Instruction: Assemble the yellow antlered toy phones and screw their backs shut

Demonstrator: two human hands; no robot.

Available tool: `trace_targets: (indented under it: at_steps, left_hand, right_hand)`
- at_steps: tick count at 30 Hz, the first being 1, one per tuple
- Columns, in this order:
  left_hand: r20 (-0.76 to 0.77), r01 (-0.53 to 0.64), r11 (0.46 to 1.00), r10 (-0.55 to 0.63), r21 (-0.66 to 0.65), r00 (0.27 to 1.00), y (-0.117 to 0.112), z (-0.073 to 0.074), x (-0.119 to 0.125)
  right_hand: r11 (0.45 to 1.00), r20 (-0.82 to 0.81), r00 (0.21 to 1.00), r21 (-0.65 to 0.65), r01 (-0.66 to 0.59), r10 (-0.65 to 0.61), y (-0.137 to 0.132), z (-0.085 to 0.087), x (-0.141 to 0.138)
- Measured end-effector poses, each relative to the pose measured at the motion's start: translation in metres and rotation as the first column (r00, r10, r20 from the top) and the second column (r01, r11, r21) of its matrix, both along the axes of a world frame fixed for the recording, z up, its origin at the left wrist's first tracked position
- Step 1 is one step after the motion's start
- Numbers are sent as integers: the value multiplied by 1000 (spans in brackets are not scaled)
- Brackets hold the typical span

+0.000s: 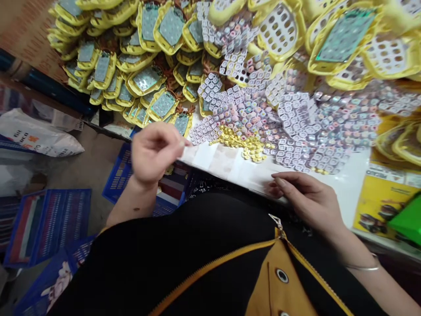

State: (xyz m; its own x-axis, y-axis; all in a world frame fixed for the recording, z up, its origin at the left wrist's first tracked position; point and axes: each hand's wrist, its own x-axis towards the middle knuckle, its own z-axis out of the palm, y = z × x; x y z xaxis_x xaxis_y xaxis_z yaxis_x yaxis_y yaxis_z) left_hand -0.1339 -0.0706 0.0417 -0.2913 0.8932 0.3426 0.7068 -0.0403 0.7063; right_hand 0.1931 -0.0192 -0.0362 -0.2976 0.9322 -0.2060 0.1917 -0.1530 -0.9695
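Note:
My left hand (pixel 156 151) is raised over the near edge of the white tabletop (pixel 226 160), thumb and fingertips pinched together and slightly blurred. Anything between them is too small to make out. Low at the same edge, my right hand (pixel 305 193) has its fingers curled and pressed together; whatever they may hold is hidden. Between and beyond the hands lies a pile of small yellow buttons (pixel 243 142). Joined sheets of pale lilac keypad buttons (pixel 296 118) are heaped behind it and to the right.
Yellow toy casings with circuit boards (pixel 162 105) are stacked at the back left. Yellow casings with holed white panels (pixel 279 30) lie at the back right. Blue plastic baskets (pixel 62 224) stand on the floor at left. A yellow printed box (pixel 383 202) lies at right.

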Motion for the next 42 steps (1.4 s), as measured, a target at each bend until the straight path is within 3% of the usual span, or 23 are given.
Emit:
trace_targets:
  at_steps: [1, 3, 5, 7, 10, 15, 20, 23, 25, 27, 30, 32, 33, 34, 35, 36, 37, 39, 40, 41, 42]
  left_hand:
    - [-36, -48, 998, 49, 32, 998, 9, -8, -3]
    - [-307, -236, 969, 245, 66, 920, 24, -26, -11]
    - [-519, -334, 941, 259, -55, 814, 33, -44, -17]
    - [-614, -403, 901, 228, -161, 756, 40, -57, -18]
    - [-607, -436, 874, 230, -216, 761, 50, -64, -15]
    - [-471, -375, 893, 227, -248, 852, 67, -67, -24]
    - [-315, -322, 946, 295, -38, 902, 56, -75, -38]
    - [-300, -259, 953, 296, 158, 907, 37, -68, -25]
    - [-324, -143, 966, 208, 214, 923, 29, -60, -5]
    - [-342, 72, 978, 0, 197, 940, 28, -54, 21]
    - [-301, 378, 905, -311, 197, 901, 38, -51, 61]
    - [-155, 474, 860, -450, 189, 879, 48, -49, 83]
    - [-3, 498, 853, -504, 158, 864, 52, -47, 92]
    - [205, 526, 845, -534, 98, 820, 57, -45, 98]
    - [440, 577, 817, -523, 14, 730, 61, -42, 104]
    - [660, 658, 749, -459, -73, 595, 64, -39, 108]
    - [825, 755, 642, -349, -134, 444, 67, -37, 111]
    - [977, 909, 396, -102, -130, 185, 71, -36, 116]
    - [996, 948, 308, -8, -87, 94, 73, -38, 119]
    - [998, 965, 261, 58, -38, 24, 75, -41, 121]
    - [995, 967, 253, 100, 3, -29, 76, -44, 124]
  right_hand:
    - [1000, -1, 1000, 4, -15, 15, 0, -1, 0]
    - [999, -5, 999, 13, -42, 42, 1, -3, -1]
    - [998, -3, 998, 23, -63, 64, 1, -4, -1]
    - [997, 0, 997, 35, -73, 73, 0, -4, -1]
    - [997, -8, 998, 50, -62, 62, -1, -6, 0]
    - [994, 2, 999, 96, -54, 54, -1, -7, -2]
    - [992, -9, 997, 102, -77, 79, 1, -2, -2]
    - [996, -63, 995, 27, -81, 82, 5, 3, -7]
    - [994, -134, 986, -40, -101, 95, 9, 7, -15]
    - [988, -260, 962, -99, -117, 87, 14, 13, -27]
    - [990, -452, 892, -124, -69, 5, 25, 19, -39]
    - [993, -524, 850, -118, -7, -56, 31, 21, -36]
    - [993, -543, 836, -115, 24, -83, 33, 22, -31]
    - [993, -550, 829, -108, 47, -99, 34, 24, -24]
    - [994, -546, 832, -95, 51, -95, 35, 26, -17]
    - [997, -532, 844, -75, 30, -66, 35, 28, -9]
    - [999, -510, 860, -51, -8, -19, 35, 31, -2]
    - [993, -442, 891, -13, -117, 99, 35, 37, 7]
    - [987, -405, 903, -10, -163, 145, 36, 39, 9]
    - [982, -368, 914, -15, -187, 169, 36, 41, 10]
    - [983, -327, 930, -22, -183, 166, 37, 42, 12]
